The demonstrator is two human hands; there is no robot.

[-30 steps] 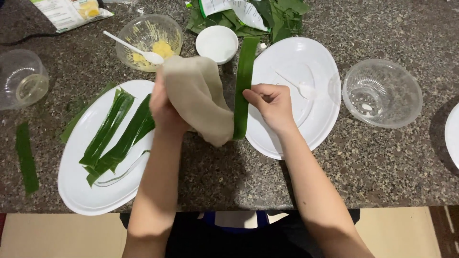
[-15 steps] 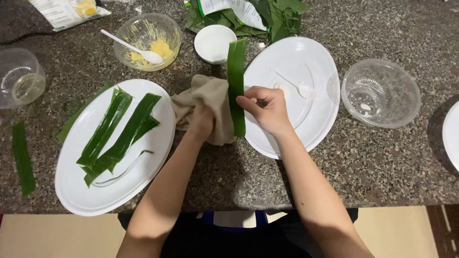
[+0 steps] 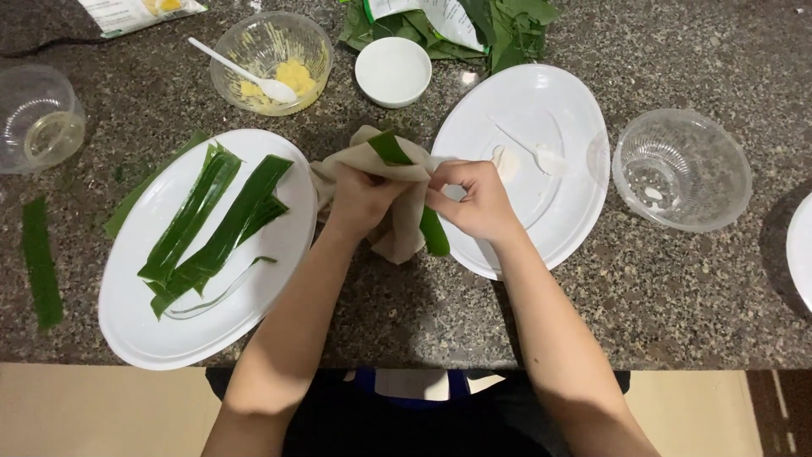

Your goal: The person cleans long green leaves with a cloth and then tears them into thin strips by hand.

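Two hands met over the worktop (image 3: pixel 592 322) in the head view: the left hand (image 3: pixel 362 196) was closed on a beige cloth (image 3: pixel 397 241) wrapped round a green leaf strip (image 3: pixel 434 230), the right hand (image 3: pixel 475 203) pinching the strip just beside it. Wiping well probably called for steady tension and even cloth pressure. The strip's long axis ran from above the left hand down toward the person, below the right.
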